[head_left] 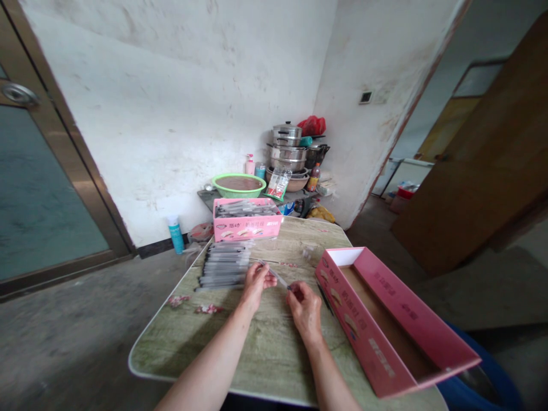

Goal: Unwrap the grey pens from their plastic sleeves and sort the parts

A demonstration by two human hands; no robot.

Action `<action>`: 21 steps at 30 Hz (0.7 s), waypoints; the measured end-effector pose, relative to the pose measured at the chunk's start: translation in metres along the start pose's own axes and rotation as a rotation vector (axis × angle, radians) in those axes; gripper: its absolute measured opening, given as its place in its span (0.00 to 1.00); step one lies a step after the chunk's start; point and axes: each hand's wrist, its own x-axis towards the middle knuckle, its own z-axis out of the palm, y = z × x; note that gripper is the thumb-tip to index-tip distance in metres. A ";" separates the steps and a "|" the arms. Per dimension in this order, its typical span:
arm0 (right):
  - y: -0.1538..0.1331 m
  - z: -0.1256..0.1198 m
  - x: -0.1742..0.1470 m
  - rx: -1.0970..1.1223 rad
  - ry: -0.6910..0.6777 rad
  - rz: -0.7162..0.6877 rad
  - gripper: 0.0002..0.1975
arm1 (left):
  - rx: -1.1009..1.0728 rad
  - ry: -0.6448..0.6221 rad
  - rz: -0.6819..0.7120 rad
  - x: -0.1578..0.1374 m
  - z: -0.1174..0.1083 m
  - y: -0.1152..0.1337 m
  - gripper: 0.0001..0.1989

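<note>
Your two hands meet over the middle of a green, wood-patterned worktop (265, 357), joined by one slim, pen-like stick (278, 278). The stick slants between them, its far end at your left hand (257, 279) and its near, darker end at your right hand (305, 305). Your left thumb and fingers pinch the far end, the remaining fingers loosely curled; your right hand is more closed, thumb and forefinger nipping the dark end. The stick is translucent and greyish; it is too small and blurred to say whether it is a bare pen or one inside a clear sleeve. It looks light, fairly stiff and smooth, so it could roll or slip under a loose touch; a light fingertip grip near each end should suit it, without hard bending at the middle. Just beyond and to the left of your left hand, a row of similar sticks (225, 265) lies side by side, roughly crosswise to you. Behind that row stands a pink box (246, 230) filled with more sticks (244, 209). To the right of your right hand, apart from it, a long pink carton (362, 331) sits open at an angle, its brown floor showing.
</note>
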 end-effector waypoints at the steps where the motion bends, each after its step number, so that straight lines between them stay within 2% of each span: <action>1: 0.000 0.000 0.000 -0.004 0.003 -0.001 0.04 | 0.008 -0.008 0.010 0.000 0.000 0.000 0.22; 11: 0.004 0.000 0.000 0.016 0.017 0.050 0.04 | 0.134 -0.048 0.128 -0.004 0.005 0.003 0.22; 16: 0.008 0.001 0.000 0.128 0.020 0.094 0.03 | 0.174 -0.073 0.186 -0.004 0.005 0.004 0.21; 21: 0.006 0.000 0.001 0.213 0.004 0.096 0.06 | 0.163 -0.061 0.181 -0.004 0.005 0.005 0.22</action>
